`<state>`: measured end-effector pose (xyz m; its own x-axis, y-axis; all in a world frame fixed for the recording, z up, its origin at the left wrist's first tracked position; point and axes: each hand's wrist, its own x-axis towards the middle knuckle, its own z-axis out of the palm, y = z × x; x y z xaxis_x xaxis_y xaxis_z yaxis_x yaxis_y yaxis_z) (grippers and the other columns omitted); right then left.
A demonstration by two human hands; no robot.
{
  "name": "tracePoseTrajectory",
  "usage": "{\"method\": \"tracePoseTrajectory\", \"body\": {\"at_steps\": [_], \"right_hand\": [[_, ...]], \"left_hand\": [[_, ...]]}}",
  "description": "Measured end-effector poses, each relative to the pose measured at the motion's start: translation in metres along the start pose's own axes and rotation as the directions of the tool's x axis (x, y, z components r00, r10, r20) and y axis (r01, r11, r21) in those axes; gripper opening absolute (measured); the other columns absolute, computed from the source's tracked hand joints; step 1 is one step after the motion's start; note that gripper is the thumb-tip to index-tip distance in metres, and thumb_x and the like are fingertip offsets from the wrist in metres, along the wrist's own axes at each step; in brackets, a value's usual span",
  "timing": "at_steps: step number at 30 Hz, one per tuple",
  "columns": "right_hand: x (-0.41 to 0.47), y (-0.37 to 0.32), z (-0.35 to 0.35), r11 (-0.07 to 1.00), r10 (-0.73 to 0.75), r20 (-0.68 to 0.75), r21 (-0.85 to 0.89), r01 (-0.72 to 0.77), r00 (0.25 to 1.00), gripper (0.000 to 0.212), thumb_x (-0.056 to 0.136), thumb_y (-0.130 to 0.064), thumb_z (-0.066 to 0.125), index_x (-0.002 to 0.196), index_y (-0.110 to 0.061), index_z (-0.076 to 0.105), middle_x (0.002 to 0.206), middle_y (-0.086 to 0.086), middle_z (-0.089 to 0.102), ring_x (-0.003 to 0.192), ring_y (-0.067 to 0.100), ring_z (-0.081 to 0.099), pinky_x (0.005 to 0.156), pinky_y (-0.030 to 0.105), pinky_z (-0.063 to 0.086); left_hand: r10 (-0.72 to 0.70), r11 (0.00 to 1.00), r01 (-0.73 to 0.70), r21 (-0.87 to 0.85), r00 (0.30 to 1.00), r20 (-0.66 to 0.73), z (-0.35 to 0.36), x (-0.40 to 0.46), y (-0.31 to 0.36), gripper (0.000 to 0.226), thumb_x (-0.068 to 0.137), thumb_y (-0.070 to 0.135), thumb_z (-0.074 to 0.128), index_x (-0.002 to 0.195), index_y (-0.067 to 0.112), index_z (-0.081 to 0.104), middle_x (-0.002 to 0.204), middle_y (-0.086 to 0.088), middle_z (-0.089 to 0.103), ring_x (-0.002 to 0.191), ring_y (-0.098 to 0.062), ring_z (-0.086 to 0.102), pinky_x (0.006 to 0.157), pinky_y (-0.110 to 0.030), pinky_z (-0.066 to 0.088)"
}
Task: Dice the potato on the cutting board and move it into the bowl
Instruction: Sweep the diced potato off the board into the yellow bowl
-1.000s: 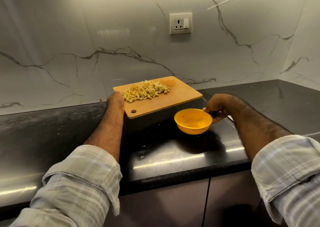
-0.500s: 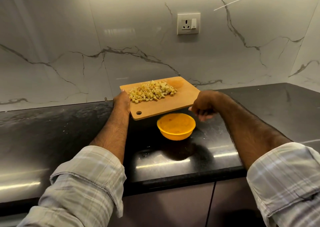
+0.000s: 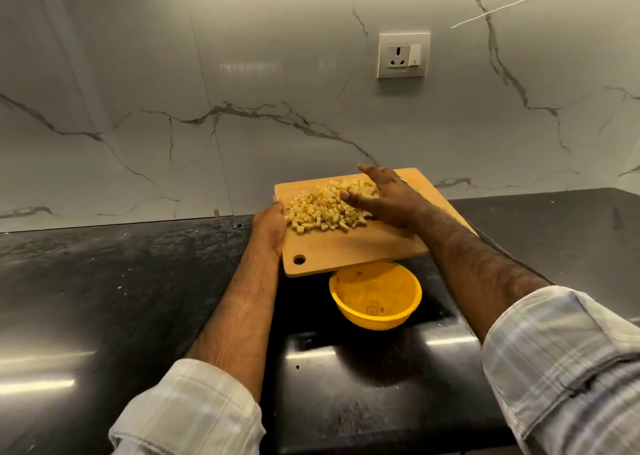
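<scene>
Diced pale-yellow potato [image 3: 323, 210] sits heaped on your raised wooden cutting board [image 3: 360, 246]. Left hand [image 3: 268, 227] grips its edge; right hand [image 3: 384, 194], fingers straight, rests behind the heap. A fast sweep risks overshooting the yellow plastic bowl [image 3: 375, 298].

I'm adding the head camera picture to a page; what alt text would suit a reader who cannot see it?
A person's left hand holds a wooden cutting board over a yellow bowl, while the open right hand rests on a pile of diced potato on the board. The bowl sits on a black countertop before a marble wall with a socket.
</scene>
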<state>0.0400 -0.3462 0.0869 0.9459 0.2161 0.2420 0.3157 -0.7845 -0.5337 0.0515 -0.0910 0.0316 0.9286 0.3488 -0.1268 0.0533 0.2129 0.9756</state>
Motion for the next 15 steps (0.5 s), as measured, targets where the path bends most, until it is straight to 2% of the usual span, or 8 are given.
{"method": "tracePoseTrajectory", "body": {"at_steps": [3,5,7,11,15], "right_hand": [[0.015,-0.003,0.01,0.999,-0.038,0.024,-0.012,0.038,0.999,0.105,0.07,-0.1,0.05,0.158,-0.044,0.036,0.169,0.0,0.029,0.154,0.028,0.029,0.123,0.055,0.03],[0.017,-0.005,0.015,0.998,-0.053,-0.012,-0.025,0.053,0.999,0.103,0.07,-0.099,0.051,0.156,-0.043,0.041,0.165,0.001,0.035,0.151,0.028,0.033,0.122,0.053,0.033],[0.016,-0.006,0.022,0.998,-0.062,-0.034,-0.033,0.06,0.998,0.101,0.069,-0.098,0.055,0.154,-0.043,0.045,0.161,0.0,0.039,0.148,0.027,0.035,0.118,0.052,0.037],[0.007,-0.002,0.029,0.998,-0.049,-0.089,-0.029,0.047,0.995,0.096,0.068,-0.093,0.065,0.148,-0.04,0.052,0.153,0.0,0.044,0.142,0.025,0.04,0.112,0.05,0.044],[-0.008,-0.001,0.031,0.999,-0.031,-0.134,0.018,0.034,0.991,0.084,0.074,-0.081,0.073,0.142,-0.033,0.059,0.148,-0.001,0.048,0.138,0.022,0.043,0.108,0.043,0.044]], "left_hand": [[0.005,1.0,-0.005,0.009,1.0,-0.001,0.001,0.017,-0.002,0.044,0.104,0.048,0.056,0.115,0.009,0.073,0.109,-0.015,0.077,0.095,-0.032,0.076,0.088,-0.055,0.062],[0.023,0.999,-0.023,0.025,1.0,-0.01,0.003,0.016,0.001,0.047,0.105,0.048,0.055,0.12,0.006,0.072,0.112,-0.013,0.075,0.099,-0.03,0.074,0.09,-0.05,0.062],[0.042,0.998,-0.041,0.049,0.999,-0.012,0.002,0.016,0.003,0.044,0.108,0.044,0.052,0.121,0.006,0.071,0.113,-0.011,0.073,0.097,-0.026,0.071,0.081,-0.037,0.059],[0.043,0.996,-0.042,0.076,0.999,-0.019,0.005,0.02,-0.005,0.039,0.11,0.041,0.052,0.112,0.005,0.067,0.104,-0.008,0.071,0.084,-0.019,0.066,0.067,-0.029,0.051],[0.045,0.996,-0.042,0.08,0.998,-0.044,0.01,0.014,-0.01,0.042,0.109,0.038,0.054,0.127,0.003,0.067,0.116,-0.008,0.067,0.096,-0.022,0.065,0.083,-0.033,0.052]]}}
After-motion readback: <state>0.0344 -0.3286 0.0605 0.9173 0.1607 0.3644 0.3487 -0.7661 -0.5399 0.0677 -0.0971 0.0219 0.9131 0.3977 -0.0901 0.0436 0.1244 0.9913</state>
